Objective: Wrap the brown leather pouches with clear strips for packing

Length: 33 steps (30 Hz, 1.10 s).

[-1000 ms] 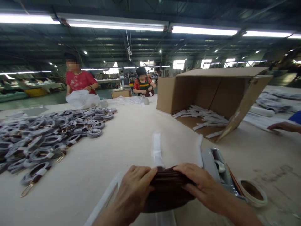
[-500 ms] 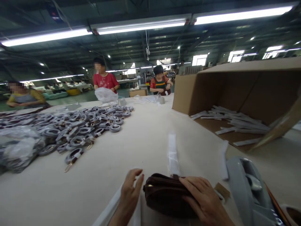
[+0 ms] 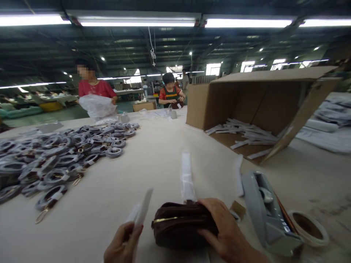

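A dark brown zippered pouch [image 3: 183, 226] with a gold zipper lies on the table right in front of me. My right hand [image 3: 223, 230] is closed around its right end, thumb on the near side and fingers over the top. Left of the pouch, my left hand [image 3: 123, 241] pinches a white strip [image 3: 144, 208] that points up and away from me. From the pouch's far side a white-wrapped strap [image 3: 187, 175] stretches out across the table.
Coiled grey-wrapped straps [image 3: 57, 164] with gold clips are heaped at left. An open cardboard box [image 3: 197, 106] holding white strips stands at right. Nearer are a grey tape dispenser [image 3: 265, 215] and a tape roll [image 3: 309, 228]. Two people [image 3: 95, 87] work across the table.
My left hand, fingers apart before, now grips a white strip and has moved down and left. The right hand stays on the pouch. The whole view has turned to the right.
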Motion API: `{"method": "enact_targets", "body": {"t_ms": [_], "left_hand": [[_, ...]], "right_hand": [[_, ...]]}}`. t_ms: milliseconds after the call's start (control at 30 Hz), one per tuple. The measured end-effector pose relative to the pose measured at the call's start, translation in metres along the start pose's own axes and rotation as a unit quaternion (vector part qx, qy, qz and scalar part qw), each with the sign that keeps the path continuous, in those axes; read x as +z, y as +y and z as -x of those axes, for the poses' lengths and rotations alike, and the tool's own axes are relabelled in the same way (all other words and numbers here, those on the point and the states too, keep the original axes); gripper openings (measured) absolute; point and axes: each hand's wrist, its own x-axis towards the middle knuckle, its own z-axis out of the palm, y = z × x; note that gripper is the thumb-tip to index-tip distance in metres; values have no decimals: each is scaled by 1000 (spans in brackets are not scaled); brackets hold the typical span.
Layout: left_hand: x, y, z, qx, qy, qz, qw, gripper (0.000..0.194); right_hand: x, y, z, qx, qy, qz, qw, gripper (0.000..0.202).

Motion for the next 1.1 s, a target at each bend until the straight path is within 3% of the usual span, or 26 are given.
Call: {"method": "enact_targets", "body": {"t_ms": [67, 167, 267, 367, 467, 600, 733, 933, 1000, 1100], "left_hand": [[-8, 21, -7, 154, 0, 18, 988, 21], [-6, 58, -17, 403, -80, 9, 912, 16], [10, 89, -21, 500, -108, -42, 858, 21], [28, 104, -22, 537, -88, -68, 836, 23], [36, 106, -22, 538, -78, -70, 836, 24], [36, 98, -19, 523, -117, -72, 841, 26], [44, 84, -13, 563, -50, -112, 817, 23], [65, 65, -9, 625, 34, -185, 758, 22], [66, 66, -9, 629, 44, -196, 751, 26], [65, 72, -9, 612, 12, -226, 758, 40]], "right_hand": [[1, 1, 5, 48, 10, -34, 998, 66], [2, 3, 8, 108, 33, -100, 989, 77], [-4, 4, 6, 105, 83, -162, 978, 67], [-11, 4, 1, 49, 116, -171, 977, 33], [-13, 3, -3, 37, 120, -162, 979, 6], [-8, 4, -2, 57, 122, -157, 978, 8], [-4, 5, -1, 73, 98, -125, 985, 13], [-5, 3, -4, 35, 68, 55, 996, 15], [-6, 3, -5, 10, 51, 78, 996, 17], [-8, 4, -4, -19, 28, 88, 996, 18]]}}
